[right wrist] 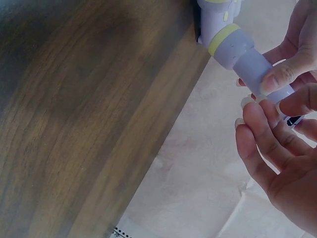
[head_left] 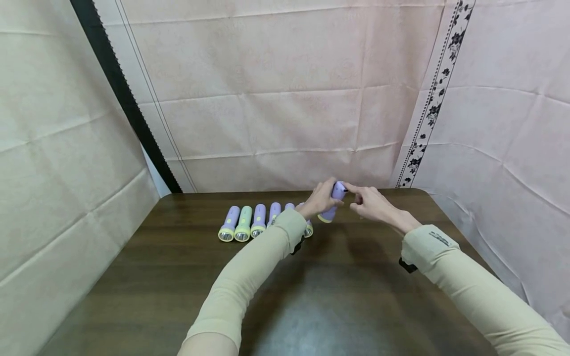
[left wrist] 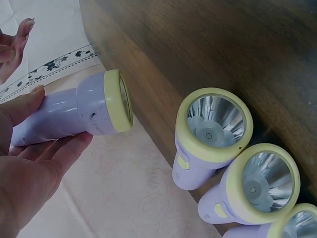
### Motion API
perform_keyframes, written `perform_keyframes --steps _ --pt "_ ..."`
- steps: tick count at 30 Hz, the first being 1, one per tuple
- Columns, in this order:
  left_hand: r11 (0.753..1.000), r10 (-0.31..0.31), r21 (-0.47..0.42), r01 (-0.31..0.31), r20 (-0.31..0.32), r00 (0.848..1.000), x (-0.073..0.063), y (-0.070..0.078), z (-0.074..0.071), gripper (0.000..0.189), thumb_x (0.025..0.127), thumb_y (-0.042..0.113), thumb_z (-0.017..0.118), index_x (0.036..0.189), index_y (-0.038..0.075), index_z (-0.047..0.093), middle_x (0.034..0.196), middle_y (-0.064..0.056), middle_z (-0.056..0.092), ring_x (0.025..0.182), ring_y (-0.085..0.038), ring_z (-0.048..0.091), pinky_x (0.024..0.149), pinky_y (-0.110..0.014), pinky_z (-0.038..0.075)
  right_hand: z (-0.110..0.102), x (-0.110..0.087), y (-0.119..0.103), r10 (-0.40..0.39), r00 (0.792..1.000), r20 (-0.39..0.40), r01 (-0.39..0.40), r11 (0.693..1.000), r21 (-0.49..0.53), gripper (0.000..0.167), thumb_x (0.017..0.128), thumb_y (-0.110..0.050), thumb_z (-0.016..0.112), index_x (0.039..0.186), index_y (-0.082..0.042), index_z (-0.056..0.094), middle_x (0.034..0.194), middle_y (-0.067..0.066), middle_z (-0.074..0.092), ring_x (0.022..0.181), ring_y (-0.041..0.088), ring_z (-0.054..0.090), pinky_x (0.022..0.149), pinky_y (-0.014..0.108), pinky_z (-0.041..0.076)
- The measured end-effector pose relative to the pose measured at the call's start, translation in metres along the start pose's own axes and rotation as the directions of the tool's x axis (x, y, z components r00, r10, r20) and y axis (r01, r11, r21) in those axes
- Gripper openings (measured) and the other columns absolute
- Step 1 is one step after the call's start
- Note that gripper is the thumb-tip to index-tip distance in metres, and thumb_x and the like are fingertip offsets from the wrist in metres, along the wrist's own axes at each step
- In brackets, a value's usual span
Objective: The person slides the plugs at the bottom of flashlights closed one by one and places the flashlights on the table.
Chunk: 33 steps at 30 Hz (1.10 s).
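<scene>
My left hand (head_left: 321,199) grips a purple flashlight (left wrist: 89,106) with a pale yellow head ring, raised off the table at the back. Its lens end tilts down in the head view. My right hand (head_left: 373,202) is at the flashlight's tail end, its index finger reaching onto it. Beside a small black part (right wrist: 293,120) on the tail, its thumb and index finger seem to pinch the end; the other fingers lie loosely bent. To the left stands a row of several flashlights, mostly purple, with one green flashlight (head_left: 244,225); my left hand and sleeve partly hide the row.
The dark brown wooden table (head_left: 178,296) ends at the back just behind the flashlights. Pale cloth (head_left: 276,123) hangs behind it and at both sides, with a black floral strip (head_left: 432,109) at the right.
</scene>
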State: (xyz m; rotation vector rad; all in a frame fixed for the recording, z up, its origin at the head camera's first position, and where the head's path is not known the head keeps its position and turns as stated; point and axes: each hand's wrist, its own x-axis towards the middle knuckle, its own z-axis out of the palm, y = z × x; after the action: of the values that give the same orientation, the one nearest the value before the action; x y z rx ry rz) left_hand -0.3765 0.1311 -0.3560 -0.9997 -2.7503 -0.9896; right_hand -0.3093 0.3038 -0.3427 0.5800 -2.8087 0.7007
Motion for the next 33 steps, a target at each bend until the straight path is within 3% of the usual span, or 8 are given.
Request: perform_keyframes --steps 7,12,17,22,25,33 --pt "0.999 -0.025 0.043 0.025 0.009 1.000 -0.001 0.000 -0.001 0.049 0.083 0.020 0.076 0.120 0.008 0.045 0.107 -0.009 0.064 0.095 -0.021 0.065 0.079 -0.030 0.052 0.002 0.001 0.005 0.009 1.000 0.019 -0.009 1.000 -0.014 0.071 0.083 -0.004 0.056 0.150 -0.014 0.035 0.060 0.002 0.055 0.050 0.011 0.053 0.052 0.028 0.040" --pt "0.979 -0.146 0.136 0.149 -0.032 0.989 0.004 0.006 -0.003 0.066 0.079 0.032 0.080 0.123 0.012 0.035 0.096 -0.009 0.064 0.084 -0.023 0.065 0.071 -0.033 0.051 -0.001 0.001 0.005 0.007 1.000 -0.007 -0.007 0.998 -0.064 0.077 0.082 -0.006 0.056 0.152 -0.011 0.027 0.064 0.001 0.060 0.053 0.010 0.053 0.057 0.029 0.043" --pt "0.918 -0.207 0.329 0.222 -0.079 0.975 0.016 -0.003 0.008 0.062 0.079 0.042 0.076 0.123 0.020 0.038 0.099 -0.008 0.067 0.090 -0.028 0.068 0.069 -0.038 0.054 0.001 0.001 0.006 0.005 1.000 -0.021 -0.008 0.992 -0.127 0.075 0.083 -0.009 0.058 0.151 -0.004 0.027 0.068 0.001 0.062 0.058 0.011 0.052 0.060 0.029 0.044" --pt "0.807 -0.230 0.541 0.238 -0.084 0.970 0.022 -0.018 0.026 0.060 0.085 0.045 0.068 0.134 0.020 0.045 0.105 -0.001 0.070 0.093 -0.025 0.070 0.069 -0.036 0.057 0.007 0.003 0.002 0.016 1.000 -0.007 -0.017 0.992 -0.127 0.071 0.084 -0.009 0.058 0.150 -0.004 0.031 0.070 0.000 0.062 0.060 0.011 0.051 0.061 0.030 0.043" --pt "0.745 -0.252 0.624 0.236 -0.064 0.966 0.026 -0.024 0.035 0.056 0.088 0.046 0.066 0.133 0.016 0.051 0.113 -0.002 0.069 0.097 -0.022 0.069 0.071 -0.034 0.057 0.009 0.005 0.000 0.024 1.000 0.003 -0.023 0.994 -0.110 0.069 0.084 -0.008 0.057 0.149 -0.006 0.033 0.071 0.000 0.062 0.059 0.011 0.051 0.059 0.030 0.043" --pt "0.670 -0.295 0.693 0.267 -0.081 0.952 0.030 -0.037 0.046 0.036 0.087 0.039 0.068 0.113 0.014 0.067 0.109 0.000 0.071 0.094 -0.019 0.069 0.067 -0.035 0.057 0.016 0.009 -0.003 0.011 1.000 0.001 -0.011 0.997 -0.081 0.062 0.085 -0.007 0.056 0.145 -0.005 0.040 0.071 -0.001 0.061 0.059 0.010 0.051 0.060 0.029 0.043"
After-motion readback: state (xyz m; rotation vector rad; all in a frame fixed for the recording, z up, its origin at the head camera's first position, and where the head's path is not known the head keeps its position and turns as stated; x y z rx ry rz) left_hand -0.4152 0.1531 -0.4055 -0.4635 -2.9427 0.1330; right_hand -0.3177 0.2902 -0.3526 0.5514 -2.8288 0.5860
